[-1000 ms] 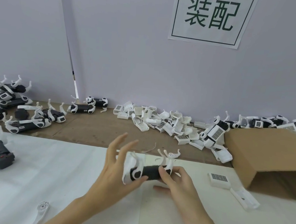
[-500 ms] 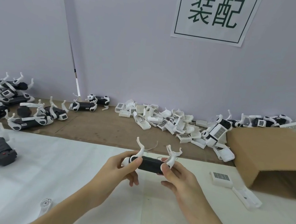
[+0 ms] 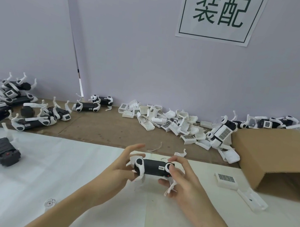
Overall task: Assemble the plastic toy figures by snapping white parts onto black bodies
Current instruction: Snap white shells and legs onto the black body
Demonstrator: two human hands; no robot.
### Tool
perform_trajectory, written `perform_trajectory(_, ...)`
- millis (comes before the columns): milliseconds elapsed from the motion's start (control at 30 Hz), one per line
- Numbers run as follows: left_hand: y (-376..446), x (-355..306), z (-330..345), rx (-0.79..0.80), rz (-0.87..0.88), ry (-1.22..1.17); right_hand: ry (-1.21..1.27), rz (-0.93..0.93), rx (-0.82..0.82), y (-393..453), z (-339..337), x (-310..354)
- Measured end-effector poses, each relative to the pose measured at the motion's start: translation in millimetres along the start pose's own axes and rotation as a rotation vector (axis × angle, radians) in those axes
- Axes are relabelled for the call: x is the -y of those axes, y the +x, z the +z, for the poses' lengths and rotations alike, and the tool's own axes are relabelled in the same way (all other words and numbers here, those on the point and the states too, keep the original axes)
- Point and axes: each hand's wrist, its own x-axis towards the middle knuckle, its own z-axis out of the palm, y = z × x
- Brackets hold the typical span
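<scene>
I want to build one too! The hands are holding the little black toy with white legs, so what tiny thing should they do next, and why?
Probably reach the right hand for the white barcoded plastic cover lying just beside it. The black plastic toy body, held by both it and the left hand, already carries white legs but no white shell yet.

The light is even and soft, rather bright, and it gives only weak shadows, the darkest one inside the open cardboard box [image 3: 277, 160] at the right. The wide lens bends the picture at the edges, so the seam in the wall [image 3: 74, 37] leans and the table [image 3: 27, 183] looks curved at the sides. The left hand [image 3: 121, 169] and the right hand [image 3: 180, 183] are a little blurred at the fingertips, and the far toys [image 3: 39, 120] at the left are soft, while there is no strong glare.
</scene>
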Motion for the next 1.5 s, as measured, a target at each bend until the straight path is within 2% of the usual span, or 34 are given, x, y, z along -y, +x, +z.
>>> perform_trajectory(67, 2.1, 1.1, 1.9, -0.049, -0.014, -0.080, -0.028, -0.066, 0.004, -1.0, 2.2, 0.2)
perform_trajectory(267, -1.7, 1.1, 6.0, -0.149, 0.042, 0.133, -0.109, -0.146, -0.018, -1.6, 6.2, -3.2)
perform_trajectory(400, -4.7, -7.2, 10.2, -0.216, 0.090, 0.085, -0.159, -0.192, -0.066, -0.2, 7.0, -6.3)
perform_trajectory(533, -7.0, -10.3, 16.7, -0.241, 0.113, 0.036, -0.132, -0.196, -0.022, 1.5, 2.9, -10.0)
perform_trajectory(600, -8.7, -9.2, 23.1, -0.317, 0.128, 0.046, -0.296, -0.281, -0.025, -0.3, 5.0, -12.7)
perform_trajectory(667, -12.4, -10.5, 36.0, -0.435, 0.210, 0.155, -0.653, -0.469, -0.116, 0.1, 5.5, -21.5)
perform_trajectory(733, -18.4, -11.0, 56.0, -0.471, 0.378, 0.335, -0.810, -0.592, -0.190, 2.8, 7.8, -29.8)
perform_trajectory(800, -25.5, -9.6, 76.0, -0.417, 0.537, 0.458, -0.752, -0.617, -0.130, 4.6, 9.0, -35.6)
perform_trajectory(900, -31.4, -9.6, 85.8, -0.403, 0.612, 0.522, -0.607, -0.613, -0.028, 6.4, 6.1, -38.0)
perform_trajectory(1100, -31.8, -10.9, 82.6, -0.421, 0.582, 0.475, -0.691, -0.625, -0.047, 2.9, 4.9, -35.9)
perform_trajectory(1233, -27.9, -12.8, 79.0, -0.429, 0.477, 0.305, -0.716, -0.596, -0.041, 2.2, 7.9, -29.9)
perform_trajectory(1367, -17.9, -21.9, 58.1, -0.316, 0.282, 0.066, -0.901, -0.660, -0.259, 4.1, -2.4, -22.9)
perform_trajectory(1433, -13.9, -23.0, 46.2, -0.292, 0.221, 0.096, -0.994, -0.696, -0.322, 3.5, -6.3, -17.4)
perform_trajectory(1500, -10.5, -18.8, 37.6, -0.290, 0.208, 0.223, -1.082, -0.697, -0.368, 2.8, -6.8, -14.7)
